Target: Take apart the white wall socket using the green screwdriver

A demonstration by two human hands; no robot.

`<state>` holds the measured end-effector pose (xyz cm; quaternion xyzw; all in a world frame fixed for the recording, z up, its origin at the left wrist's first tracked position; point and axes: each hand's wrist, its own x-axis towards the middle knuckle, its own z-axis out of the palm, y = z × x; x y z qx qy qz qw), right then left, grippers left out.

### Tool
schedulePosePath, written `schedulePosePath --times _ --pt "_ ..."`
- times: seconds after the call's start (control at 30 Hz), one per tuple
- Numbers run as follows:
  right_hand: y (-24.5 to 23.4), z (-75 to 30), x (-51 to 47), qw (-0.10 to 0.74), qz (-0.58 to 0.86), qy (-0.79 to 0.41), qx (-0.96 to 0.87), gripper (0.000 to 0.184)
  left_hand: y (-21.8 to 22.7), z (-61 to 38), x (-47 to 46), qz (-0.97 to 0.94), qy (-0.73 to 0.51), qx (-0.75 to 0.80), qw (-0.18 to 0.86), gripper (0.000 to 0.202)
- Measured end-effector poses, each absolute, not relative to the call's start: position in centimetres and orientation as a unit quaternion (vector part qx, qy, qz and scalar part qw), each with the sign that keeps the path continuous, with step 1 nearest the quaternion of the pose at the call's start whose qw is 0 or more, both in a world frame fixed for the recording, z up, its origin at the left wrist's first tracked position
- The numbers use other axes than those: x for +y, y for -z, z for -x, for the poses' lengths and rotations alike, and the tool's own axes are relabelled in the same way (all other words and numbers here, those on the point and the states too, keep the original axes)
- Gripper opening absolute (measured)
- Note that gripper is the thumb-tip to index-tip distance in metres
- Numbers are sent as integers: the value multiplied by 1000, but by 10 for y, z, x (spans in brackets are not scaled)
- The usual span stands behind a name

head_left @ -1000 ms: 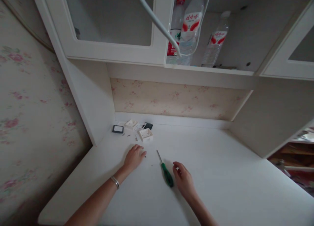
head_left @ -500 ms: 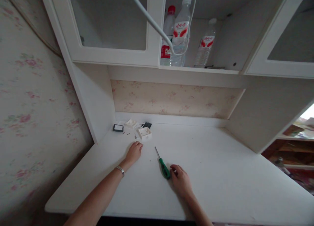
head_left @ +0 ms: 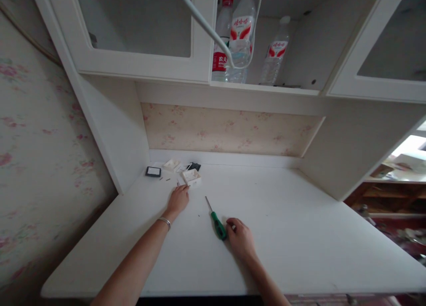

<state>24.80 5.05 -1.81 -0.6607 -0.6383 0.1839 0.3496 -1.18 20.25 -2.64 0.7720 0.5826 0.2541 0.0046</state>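
My left hand reaches to the near side of a small open white plastic box. Its fingers are pinched together near a tiny dark piece, too small to name. A screwdriver with a green handle lies on the white tabletop, its metal tip pointing away and slightly left. My right hand rests just right of the handle, fingers curled in towards the thumb. Whatever those fingers may hold is hidden. Behind my left hand are a second white plastic piece, a black part and several small dark pins or screws.
A dark-framed rectangular piece with a pale face lies at the back left. A tiny dark speck sits left of the screwdriver. Overhead, a cabinet shelf holds plastic bottles, and a white cable hangs in front.
My left hand has moved forward, closer to the white box. My right hand stays beside the screwdriver. The whole view has shifted slightly.
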Motion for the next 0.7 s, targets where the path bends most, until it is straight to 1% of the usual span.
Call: schedulePosePath --times 0.2,0.33,0.5,0.57,0.63,0.7 --pt "18 -248 49 348 660 -180 -641 22 24 11 200 -754 -273 597 26 35" --pt "20 -249 50 347 662 -175 -641 23 22 10 190 -733 -309 604 51 31" --pt "17 -246 50 336 669 -177 -639 22 13 -10 146 -736 -351 571 97 21" --pt "12 -244 49 333 672 -180 -637 24 11 -26 123 -739 -365 553 118 21" --pt "7 -241 46 331 671 -192 -635 31 11 -41 105 -748 -370 527 156 22" --pt "2 -239 42 319 665 -199 -645 37 14 -51 96 -731 -375 508 258 22"
